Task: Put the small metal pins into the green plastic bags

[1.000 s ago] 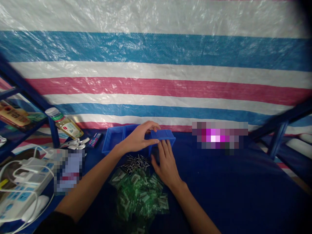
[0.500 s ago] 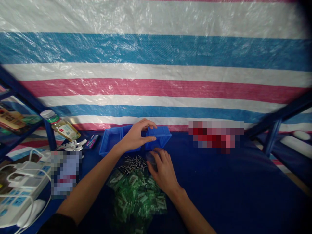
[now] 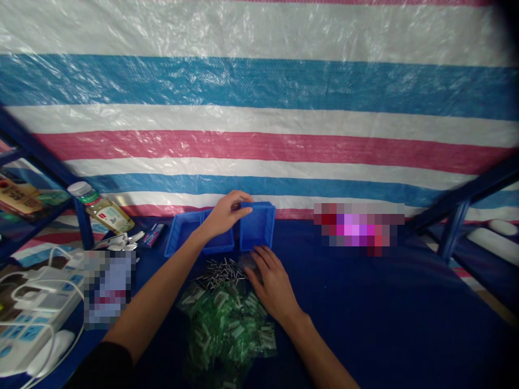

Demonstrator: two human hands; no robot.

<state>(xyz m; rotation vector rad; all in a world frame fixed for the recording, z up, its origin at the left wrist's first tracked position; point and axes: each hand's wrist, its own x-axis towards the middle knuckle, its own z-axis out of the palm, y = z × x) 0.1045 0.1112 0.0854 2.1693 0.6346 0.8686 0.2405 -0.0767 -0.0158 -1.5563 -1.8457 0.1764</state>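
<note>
My left hand [image 3: 230,212] is closed on the upper left corner of a blue plastic bin [image 3: 258,228], its thumb on the near side and its fingers behind. This bin stands at the right of two more blue bins [image 3: 184,229]. Just in front of it, my right hand [image 3: 273,278] curls over a see-through plastic bag [image 3: 246,263], whose contents I cannot make out. Left of that hand lies a loose pile of thin metal pins [image 3: 221,273]. Closer to me is a heap of small clear and green plastic packets [image 3: 229,324] with small pieces inside.
At left stand a bottle of yellowish liquid [image 3: 107,213], a small dark blue box [image 3: 153,235] and a white power strip [image 3: 36,319] with cables. A striped plastic sheet [image 3: 259,124] hangs behind the blue table [image 3: 365,313]. Blue metal bars [image 3: 454,227] frame both sides.
The right blue bin has turned from a slanted position to stand straighter, shifting a little left with my left hand. My right hand and the clear bag have moved only slightly.
</note>
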